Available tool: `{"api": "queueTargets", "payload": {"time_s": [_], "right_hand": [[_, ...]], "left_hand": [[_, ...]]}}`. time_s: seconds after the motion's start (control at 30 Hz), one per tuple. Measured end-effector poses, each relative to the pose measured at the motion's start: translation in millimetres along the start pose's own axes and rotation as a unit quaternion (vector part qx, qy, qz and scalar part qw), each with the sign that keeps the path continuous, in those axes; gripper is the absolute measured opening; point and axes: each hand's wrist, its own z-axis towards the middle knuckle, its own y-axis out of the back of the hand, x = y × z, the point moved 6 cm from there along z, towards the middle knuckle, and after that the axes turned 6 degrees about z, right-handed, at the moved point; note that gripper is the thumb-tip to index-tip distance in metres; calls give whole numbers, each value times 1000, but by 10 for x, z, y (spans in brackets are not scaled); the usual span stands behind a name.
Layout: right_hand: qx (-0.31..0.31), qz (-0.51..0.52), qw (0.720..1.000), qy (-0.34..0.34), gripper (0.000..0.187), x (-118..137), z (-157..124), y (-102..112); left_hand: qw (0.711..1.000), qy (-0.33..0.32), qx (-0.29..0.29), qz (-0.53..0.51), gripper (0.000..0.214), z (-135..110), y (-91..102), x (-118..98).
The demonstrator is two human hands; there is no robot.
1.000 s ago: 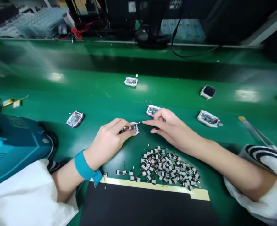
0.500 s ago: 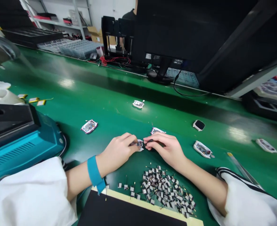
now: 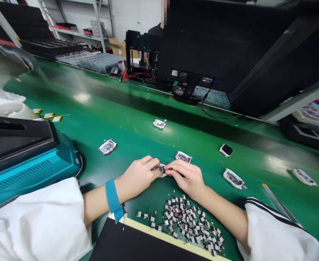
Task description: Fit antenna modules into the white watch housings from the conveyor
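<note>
My left hand (image 3: 140, 175), with a blue band on its wrist, grips a small open smartwatch case (image 3: 162, 170) from its left side. A circuit board shows inside the case, partly covered by my fingers. At the case's right end, my right hand (image 3: 188, 175) pinches a small dark piece (image 3: 170, 168) between thumb and forefinger; its kind is too hidden to tell. Just behind my right hand lies another open watch case (image 3: 183, 156). In front of my hands is a pile of small grey square parts with thin black leads (image 3: 186, 219).
More open watch cases lie at left (image 3: 107, 146), behind (image 3: 159, 124) and right (image 3: 233, 178). Tweezers (image 3: 280, 204) rest by my right sleeve. A blue-and-black machine (image 3: 34, 159) stands at left, with yellow battery packs (image 3: 49, 115) behind it. A monitor (image 3: 202, 54) stands at the back.
My right hand has come slightly closer to the watch case, its fingertips now at the case's right end. The camera view has shifted a little.
</note>
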Motion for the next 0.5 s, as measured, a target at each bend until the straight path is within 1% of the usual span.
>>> {"api": "queueTargets", "payload": {"time_s": [0.1, 0.27, 0.5], "right_hand": [[7, -4, 1000, 4, 10, 28, -1, -19], [19, -16, 999, -39, 14, 2, 16, -53], [38, 4, 997, -61, 13, -42, 11, -88]], "left_hand": [[1000, -3, -5, -1, 22, 2, 6, -2], [1000, -1, 1, -10, 25, -2, 10, 1], [1000, 4, 8, -16, 26, 2, -1, 2]]}}
